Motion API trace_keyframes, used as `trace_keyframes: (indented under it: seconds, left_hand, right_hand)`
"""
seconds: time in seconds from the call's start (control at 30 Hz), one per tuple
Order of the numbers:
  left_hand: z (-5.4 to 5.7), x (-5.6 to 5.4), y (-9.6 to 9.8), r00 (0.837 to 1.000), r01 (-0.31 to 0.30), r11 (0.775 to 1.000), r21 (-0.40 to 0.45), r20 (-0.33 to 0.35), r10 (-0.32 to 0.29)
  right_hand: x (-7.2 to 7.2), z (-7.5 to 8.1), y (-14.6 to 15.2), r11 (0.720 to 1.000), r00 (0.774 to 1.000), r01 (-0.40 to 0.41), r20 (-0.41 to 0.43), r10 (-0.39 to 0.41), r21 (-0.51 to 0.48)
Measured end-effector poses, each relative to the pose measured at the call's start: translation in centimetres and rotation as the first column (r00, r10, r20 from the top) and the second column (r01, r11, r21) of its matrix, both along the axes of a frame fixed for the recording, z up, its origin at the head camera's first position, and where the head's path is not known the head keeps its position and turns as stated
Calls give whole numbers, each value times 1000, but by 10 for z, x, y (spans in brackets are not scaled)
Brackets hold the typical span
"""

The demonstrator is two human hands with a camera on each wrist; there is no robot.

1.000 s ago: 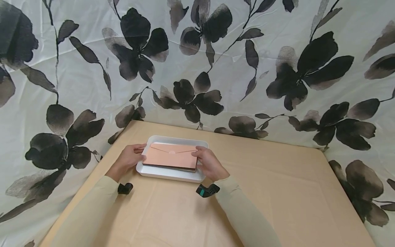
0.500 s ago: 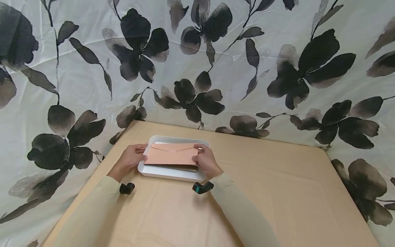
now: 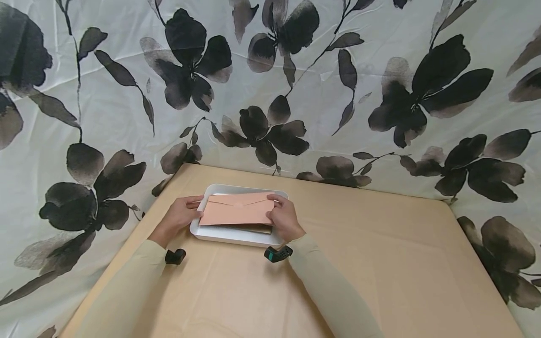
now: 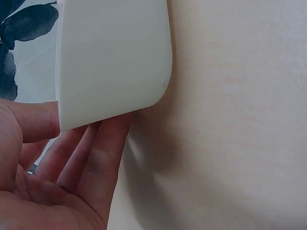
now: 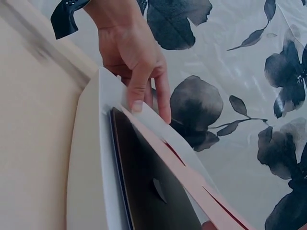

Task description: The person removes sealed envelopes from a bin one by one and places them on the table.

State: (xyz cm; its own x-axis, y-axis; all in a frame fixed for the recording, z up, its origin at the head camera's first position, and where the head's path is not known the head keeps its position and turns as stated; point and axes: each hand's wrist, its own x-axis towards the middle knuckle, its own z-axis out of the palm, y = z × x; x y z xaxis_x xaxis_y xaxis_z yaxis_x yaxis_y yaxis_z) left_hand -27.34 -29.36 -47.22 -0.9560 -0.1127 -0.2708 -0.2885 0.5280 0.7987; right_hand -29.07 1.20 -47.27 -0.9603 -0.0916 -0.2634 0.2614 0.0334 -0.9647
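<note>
A peach-pink envelope [image 3: 236, 211], flap side up, is tilted above a dark envelope [image 5: 144, 177] lying in a white tray [image 3: 236, 237]. My right hand [image 3: 285, 218] pinches the pink envelope's right end, thumb on top; its fingers underneath are mostly hidden. At the opposite end, my left hand [image 3: 179, 216] grips the tray's left side. Its fingers go under the tray in the left wrist view, and the thumb lies over the rim by the envelope's corner. Whether that thumb touches the paper I cannot tell.
The tray stands on a tan-covered table [image 3: 359, 263], toward its back left. Behind and beside the table hangs a white curtain [image 3: 329, 103] with dark flowers. Each wrist wears a black device, such as the strap [image 3: 278, 254] on the right.
My right hand has shifted its hold and raised the pink envelope's near and right edges, exposing more of the dark one beneath. My left hand keeps its grip on the tray.
</note>
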Motion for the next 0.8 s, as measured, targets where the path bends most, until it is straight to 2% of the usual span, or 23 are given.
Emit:
trace_keyframes:
  seconds: [0.2,0.47,0.8]
  left_hand:
    - [1,2,1,1000,9,1000,-2,16,-9]
    - [5,0,3,1000,8,1000,-12,14,-8]
    - [1,-2,2,1000,9,1000,-14,-5,-9]
  right_hand:
    - [1,2,8,999,1000,19,15,-20,48]
    - [-2,10,23,998,997,68,21,-68,2]
    - [-1,17,41,997,997,72,30,-73,23]
